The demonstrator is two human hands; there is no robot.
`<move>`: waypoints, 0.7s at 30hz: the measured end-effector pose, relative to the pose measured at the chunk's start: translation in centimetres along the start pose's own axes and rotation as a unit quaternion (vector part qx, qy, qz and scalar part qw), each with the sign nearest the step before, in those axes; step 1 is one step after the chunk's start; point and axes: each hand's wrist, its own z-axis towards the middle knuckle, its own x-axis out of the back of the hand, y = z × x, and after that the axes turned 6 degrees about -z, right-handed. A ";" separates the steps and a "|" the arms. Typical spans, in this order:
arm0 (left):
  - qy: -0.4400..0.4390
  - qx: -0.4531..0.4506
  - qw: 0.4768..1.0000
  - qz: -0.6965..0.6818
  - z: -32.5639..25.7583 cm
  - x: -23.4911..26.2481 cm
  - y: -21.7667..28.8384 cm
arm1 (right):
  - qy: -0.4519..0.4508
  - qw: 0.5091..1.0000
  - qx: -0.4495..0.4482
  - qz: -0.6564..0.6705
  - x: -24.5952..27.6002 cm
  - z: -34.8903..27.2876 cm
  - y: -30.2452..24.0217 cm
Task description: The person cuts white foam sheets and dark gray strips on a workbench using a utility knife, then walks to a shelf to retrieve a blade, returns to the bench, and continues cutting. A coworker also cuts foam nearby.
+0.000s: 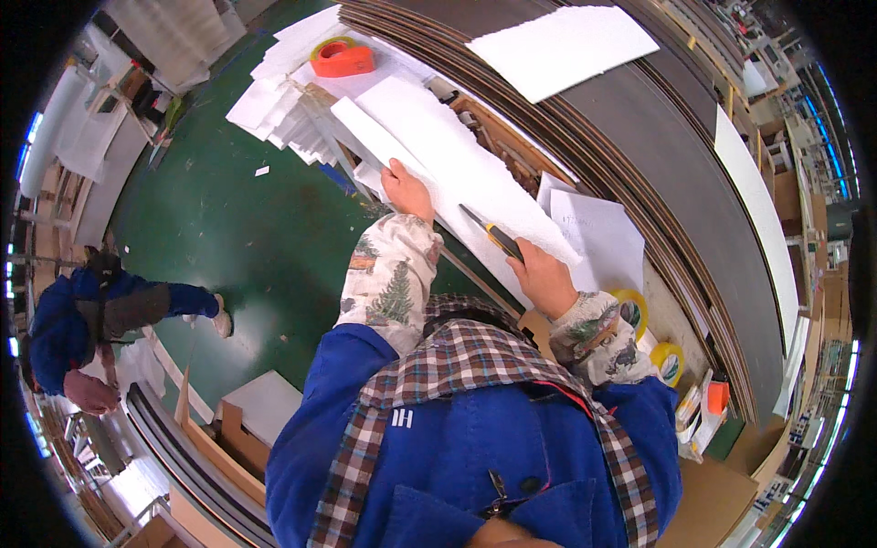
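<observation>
In my right hand [545,279] is a utility knife [493,234] with a black and yellow handle, its blade reaching out over a white foam sheet [457,151]. The fingers are closed round the handle. My left hand [408,192] grips the near edge of a narrow white foam strip [376,135], which lies along the sheet's left side. The thumb is on top; the other fingers are partly hidden. Whether the strip is fully separate from the sheet, I cannot tell.
An orange tape roll [343,59] sits on stacked foam at the far left. Beyond the sheet stand a wooden tray [498,137] of tools and dark stacked boards [621,119]. Yellow tape rolls [667,363] lie at right. Another person [100,310] bends at far left.
</observation>
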 end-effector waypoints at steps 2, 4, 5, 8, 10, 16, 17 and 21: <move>-0.032 0.005 0.996 -0.088 -0.8 -0.3 0.7 | 0.017 1.000 0.014 -0.003 0.1 -0.3 0.3; -0.055 0.021 0.985 -0.162 -1.6 -0.8 1.6 | 0.035 0.999 0.023 -0.002 0.0 -0.1 0.4; -0.087 0.057 0.980 -0.168 -1.7 -0.6 2.1 | 0.040 0.999 0.023 0.000 -0.2 0.1 0.3; -0.122 0.092 0.977 -0.148 -2.4 -0.1 3.3 | 0.021 1.000 0.015 0.010 -0.6 0.6 0.1; -0.110 0.094 0.978 -0.151 -2.5 -0.1 3.8 | 0.011 1.000 0.011 0.011 -0.7 0.6 0.2; -0.100 0.064 0.983 -0.141 -2.5 -0.2 4.3 | -0.021 1.000 -0.009 -0.017 0.4 -2.9 1.5; -0.101 0.070 0.982 -0.144 -2.4 -0.2 4.3 | -0.025 0.999 -0.010 -0.019 0.9 -4.0 2.1; -0.112 0.042 0.985 -0.122 -2.0 -0.1 3.5 | -0.060 0.995 -0.039 -0.067 2.3 -8.4 4.2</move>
